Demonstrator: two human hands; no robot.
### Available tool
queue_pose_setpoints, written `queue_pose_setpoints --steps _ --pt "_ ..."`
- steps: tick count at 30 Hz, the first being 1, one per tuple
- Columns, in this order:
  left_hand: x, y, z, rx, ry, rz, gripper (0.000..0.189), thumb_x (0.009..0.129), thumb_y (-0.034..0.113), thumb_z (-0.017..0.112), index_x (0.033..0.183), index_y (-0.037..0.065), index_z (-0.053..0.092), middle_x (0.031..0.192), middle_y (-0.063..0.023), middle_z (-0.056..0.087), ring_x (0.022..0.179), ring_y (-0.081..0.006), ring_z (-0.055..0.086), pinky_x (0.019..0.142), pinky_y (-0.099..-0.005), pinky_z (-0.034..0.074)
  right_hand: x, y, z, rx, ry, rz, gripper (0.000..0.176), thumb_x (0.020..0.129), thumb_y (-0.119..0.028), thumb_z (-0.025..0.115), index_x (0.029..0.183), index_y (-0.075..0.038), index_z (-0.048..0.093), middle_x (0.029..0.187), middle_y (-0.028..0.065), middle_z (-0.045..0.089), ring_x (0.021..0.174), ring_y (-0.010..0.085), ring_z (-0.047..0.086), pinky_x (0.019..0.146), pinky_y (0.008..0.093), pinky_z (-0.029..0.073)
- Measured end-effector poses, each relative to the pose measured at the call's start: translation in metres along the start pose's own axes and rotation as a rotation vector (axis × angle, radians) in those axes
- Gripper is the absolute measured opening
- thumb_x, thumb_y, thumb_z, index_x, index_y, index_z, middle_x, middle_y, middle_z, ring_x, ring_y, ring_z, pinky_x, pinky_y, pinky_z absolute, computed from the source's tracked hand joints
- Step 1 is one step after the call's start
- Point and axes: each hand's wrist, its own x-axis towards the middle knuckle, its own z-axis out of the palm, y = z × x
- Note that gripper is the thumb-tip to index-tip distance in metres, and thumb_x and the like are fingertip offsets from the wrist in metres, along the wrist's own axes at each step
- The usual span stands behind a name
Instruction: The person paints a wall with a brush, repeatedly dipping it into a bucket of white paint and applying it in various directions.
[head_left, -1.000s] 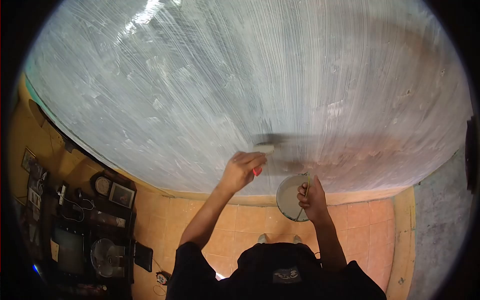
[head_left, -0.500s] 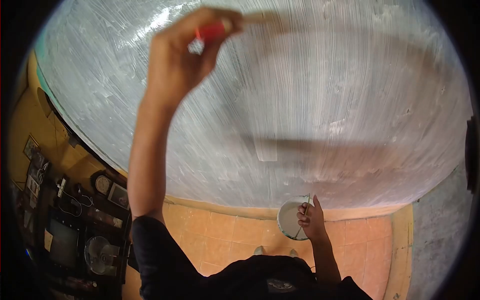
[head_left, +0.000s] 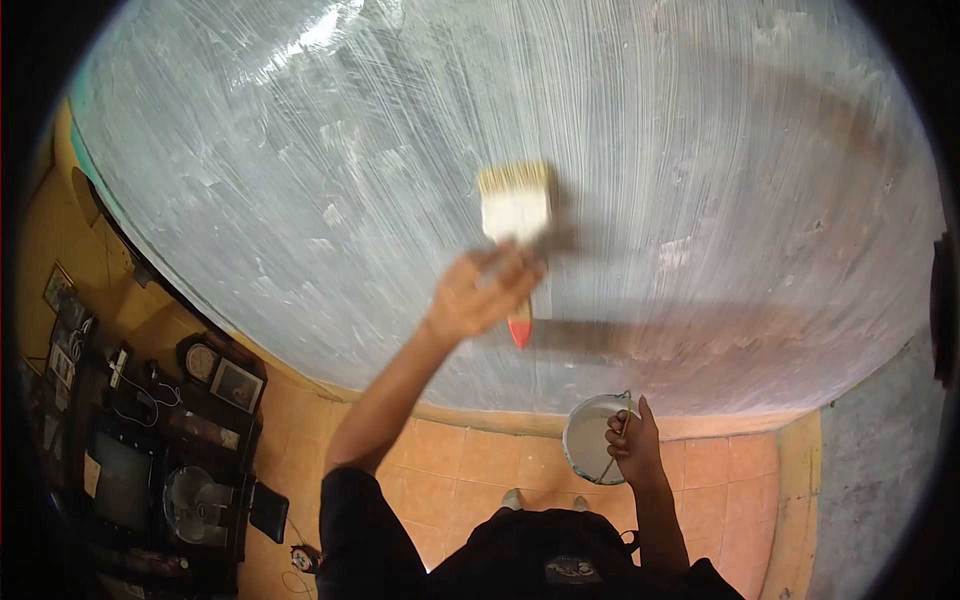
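The left fingers (head_left: 487, 293) close around the wide, flat brush with pale bristles and a red-tipped handle (head_left: 516, 212). The bristles extend beyond the fingertips along the streaked grey-white wall (head_left: 400, 200); contact cannot be confirmed. Apply light, even pressure across the full bristle width. Below and to the right, the right fingers (head_left: 618, 438) grip the thin handle (head_left: 628, 404) of the round bucket of pale liquid (head_left: 567, 447). Hold the bucket level, above the orange tiled floor (head_left: 435, 447).

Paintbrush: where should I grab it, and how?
I'd take the paintbrush by its slim handle, coming from below: its red end points down past the left hand, while the wide bristles point up.
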Motion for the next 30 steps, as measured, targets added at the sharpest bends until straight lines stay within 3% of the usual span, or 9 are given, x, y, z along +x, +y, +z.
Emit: queue_pose_setpoints --steps 3,4,8,15,21,23,25,27,30 --pt "-0.086 0.070 0.026 -0.052 -0.104 -0.019 0.027 0.085 0.012 0.070 0.111 0.016 0.072 0.122 -0.0021 0.065 0.112 -0.0245 0.063 0.077 -0.0320 0.057 -0.004 -0.003 -0.004 -0.025 0.022 0.015 0.046 0.102 -0.058 0.041 0.087 -0.016 0.049 0.073 -0.0009 0.047 0.050 0.0084 0.036 0.041 0.0210 0.025" --pt "-0.103 0.093 0.029 -0.137 -0.105 -0.051 0.032 0.077 0.006 0.079 0.108 0.011 0.073 0.117 -0.0057 0.068 0.101 -0.0281 0.068 0.069 -0.0328 0.057 -0.004 -0.004 -0.005 -0.030 0.027 0.020 0.046 0.102 -0.058 0.041 0.087 -0.016 0.049 0.073 -0.0009 0.047 0.050 0.0084 0.036 0.041 0.0210 0.025" --pt "-0.173 0.163 0.038 -0.261 -0.208 -0.169 0.029 0.080 0.010 0.075 0.109 0.009 0.072 0.119 -0.0073 0.067 0.104 -0.0308 0.068 0.074 -0.0358 0.058 -0.006 -0.005 -0.004 -0.059 0.062 0.012 0.045 0.102 -0.057 0.042 0.086 -0.016 0.049 0.072 -0.0009 0.047 0.049 0.0082 0.036 0.042 0.0208 0.025" --pt "-0.227 0.213 0.032 -0.446 -0.359 -0.348 0.034 0.079 0.010 0.072 0.113 0.006 0.069 0.118 -0.0092 0.066 0.110 -0.0323 0.065 0.081 -0.0418 0.058 -0.002 -0.007 -0.015 -0.070 0.054 0.014 0.048 0.102 -0.060 0.039 0.086 -0.017 0.051 0.073 -0.0022 0.048 0.050 0.0076 0.038 0.042 0.0200 0.028" --pt "-0.204 0.172 0.018 -0.572 -0.432 -0.450 0.034 0.074 0.010 0.074 0.108 0.008 0.069 0.114 -0.0070 0.068 0.106 -0.0271 0.067 0.084 -0.0385 0.057 0.002 0.001 -0.011 -0.058 0.010 0.015 0.045 0.102 -0.057 0.042 0.087 -0.017 0.051 0.073 -0.0002 0.048 0.049 0.0082 0.037 0.042 0.0210 0.027" --pt "-0.175 0.135 0.012 -0.555 -0.463 -0.434 0.038 0.070 0.006 0.076 0.107 0.009 0.068 0.112 -0.0065 0.069 0.102 -0.0269 0.068 0.083 -0.0377 0.058 0.006 0.005 -0.010 -0.052 -0.001 0.030 0.044 0.102 -0.057 0.042 0.087 -0.017 0.051 0.073 -0.0001 0.048 0.049 0.0084 0.037 0.042 0.0215 0.027" --pt "-0.136 0.100 0.005 -0.632 -0.458 -0.655 0.042 0.067 -0.001 0.077 0.108 0.008 0.068 0.113 -0.0061 0.070 0.101 -0.0281 0.069 0.083 -0.0384 0.058 0.009 0.007 -0.008 -0.053 0.000 0.040 0.044 0.102 -0.057 0.042 0.086 -0.016 0.051 0.073 0.0000 0.049 0.049 0.0086 0.037 0.042 0.0217 0.027" --pt "-0.084 0.060 -0.017 -0.600 -0.475 -0.644 0.044 0.067 -0.006 0.075 0.108 0.008 0.067 0.114 -0.0066 0.071 0.100 -0.0286 0.069 0.081 -0.0379 0.058 0.009 0.007 -0.006 -0.042 -0.001 0.047 0.046 0.102 -0.058 0.041 0.085 -0.016 0.051 0.072 -0.0009 0.048 0.049 0.0084 0.038 0.041 0.0213 0.027" --pt "-0.010 -0.009 -0.046 -0.581 -0.358 -0.524 0.025 0.080 0.002 0.073 0.103 0.010 0.068 0.109 -0.0053 0.071 0.098 -0.0285 0.069 0.078 -0.0369 0.059 0.010 0.007 -0.005 -0.018 0.015 0.064 0.047 0.102 -0.058 0.040 0.083 -0.016 0.051 0.071 -0.0019 0.048 0.050 0.0082 0.039 0.041 0.0208 0.028"
